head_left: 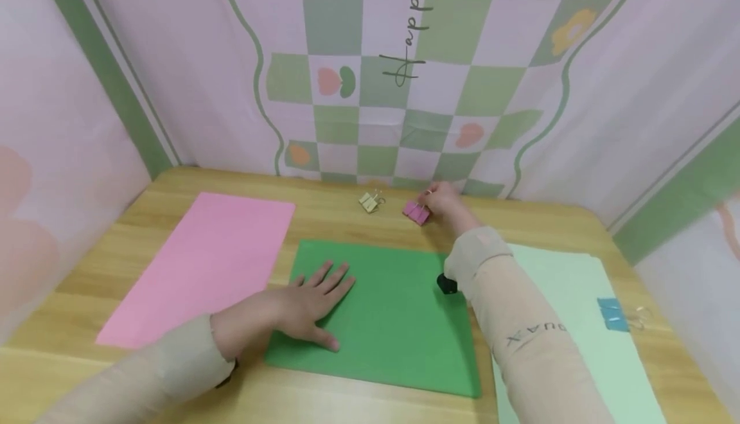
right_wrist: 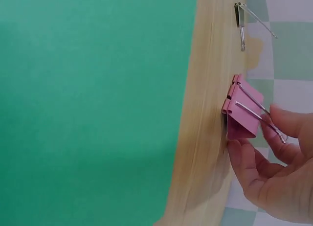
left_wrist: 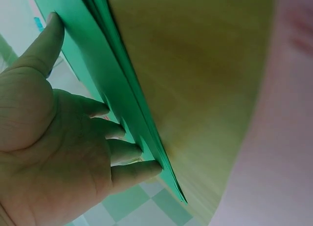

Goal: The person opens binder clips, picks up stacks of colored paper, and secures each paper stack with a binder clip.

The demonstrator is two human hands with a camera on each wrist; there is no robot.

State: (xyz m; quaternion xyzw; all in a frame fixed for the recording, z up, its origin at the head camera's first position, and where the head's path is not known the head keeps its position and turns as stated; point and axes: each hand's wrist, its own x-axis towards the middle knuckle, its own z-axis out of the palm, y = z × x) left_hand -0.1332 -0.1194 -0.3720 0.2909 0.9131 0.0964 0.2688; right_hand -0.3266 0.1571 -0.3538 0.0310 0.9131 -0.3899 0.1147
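My left hand (head_left: 305, 307) rests with spread, straight fingers on a stack of green paper (head_left: 399, 321) in the middle of the table. In the left wrist view the fingertips (left_wrist: 132, 172) touch the top sheet near the stack's edge. At the back of the table, my right hand (head_left: 444, 200) pinches a wire handle of a pink binder clip (head_left: 416, 212) between thumb and fingers. The right wrist view shows the pink clip (right_wrist: 243, 108) with its wire handles toward the hand. Left of it stands a pale yellow binder clip (head_left: 368, 202).
Pink paper (head_left: 214, 257) lies to the left. At right, partly under the right sleeve, is a light green paper stack (head_left: 572, 321) with a blue binder clip (head_left: 613, 314) on its right edge. A checked cloth (head_left: 387, 90) hangs behind the wooden table (head_left: 324, 215).
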